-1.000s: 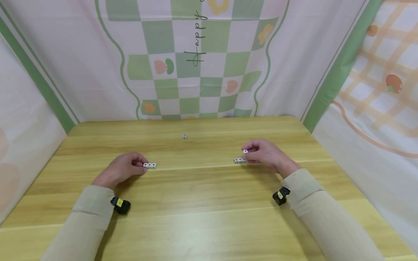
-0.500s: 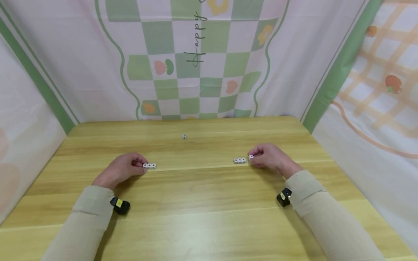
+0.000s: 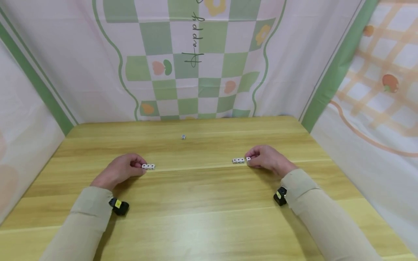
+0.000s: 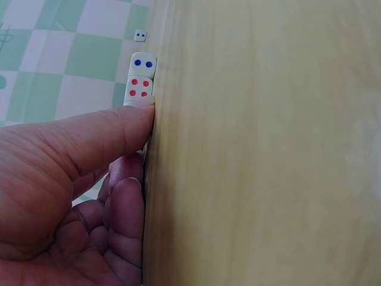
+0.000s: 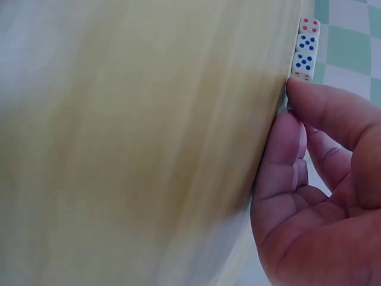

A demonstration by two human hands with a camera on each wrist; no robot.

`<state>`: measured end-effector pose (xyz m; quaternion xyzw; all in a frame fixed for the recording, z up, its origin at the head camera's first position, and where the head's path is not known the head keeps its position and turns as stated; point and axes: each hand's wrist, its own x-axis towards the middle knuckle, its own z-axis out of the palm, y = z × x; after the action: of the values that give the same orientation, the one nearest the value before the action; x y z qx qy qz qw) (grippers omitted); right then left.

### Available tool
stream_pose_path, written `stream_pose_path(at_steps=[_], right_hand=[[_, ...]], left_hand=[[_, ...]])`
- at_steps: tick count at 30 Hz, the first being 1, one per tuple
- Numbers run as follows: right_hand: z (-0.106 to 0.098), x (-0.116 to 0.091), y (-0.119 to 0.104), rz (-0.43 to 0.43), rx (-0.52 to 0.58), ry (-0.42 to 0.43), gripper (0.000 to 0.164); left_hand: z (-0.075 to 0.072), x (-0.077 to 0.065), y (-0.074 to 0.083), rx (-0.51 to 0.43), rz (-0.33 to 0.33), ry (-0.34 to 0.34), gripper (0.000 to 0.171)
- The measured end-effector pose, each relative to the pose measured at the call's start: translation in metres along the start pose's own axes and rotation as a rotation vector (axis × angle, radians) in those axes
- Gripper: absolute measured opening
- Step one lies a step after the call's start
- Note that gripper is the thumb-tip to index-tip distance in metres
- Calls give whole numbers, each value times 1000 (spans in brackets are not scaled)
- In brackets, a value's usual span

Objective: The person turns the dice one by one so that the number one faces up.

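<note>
On the left of the table, my left hand (image 3: 123, 168) pinches the near end of a short row of white dice (image 3: 148, 166). In the left wrist view the thumb covers the end die, and dice with blue and red pips (image 4: 140, 87) show beyond it. My right hand (image 3: 268, 159) pinches a single die (image 3: 248, 159) between thumb and fingertips, low at the table. Just left of that die stands a row of three dice (image 3: 238, 161), a narrow gap apart in the head view. The right wrist view shows the row's red and blue pips (image 5: 306, 43) past my thumb.
A lone die (image 3: 183, 137) lies farther back on the wooden table (image 3: 196, 203), left of centre. Patterned cloth (image 3: 209, 65) hangs behind the table and along both sides. A small black camera sits on each wrist.
My right hand has lowered its die from above the row's right end to table level, shifting right, then slightly back left toward the row. The left hand keeps its place.
</note>
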<state>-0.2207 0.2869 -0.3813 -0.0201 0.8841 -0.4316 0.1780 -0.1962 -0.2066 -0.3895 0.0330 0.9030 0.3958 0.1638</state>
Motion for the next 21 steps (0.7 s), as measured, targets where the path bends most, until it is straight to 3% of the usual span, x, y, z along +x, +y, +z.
stream_pose_path(at_steps=[21], right_hand=[[5,2,-6,20,-12,-26,31]], left_hand=[[0,-1,1,0,-7,11,26]])
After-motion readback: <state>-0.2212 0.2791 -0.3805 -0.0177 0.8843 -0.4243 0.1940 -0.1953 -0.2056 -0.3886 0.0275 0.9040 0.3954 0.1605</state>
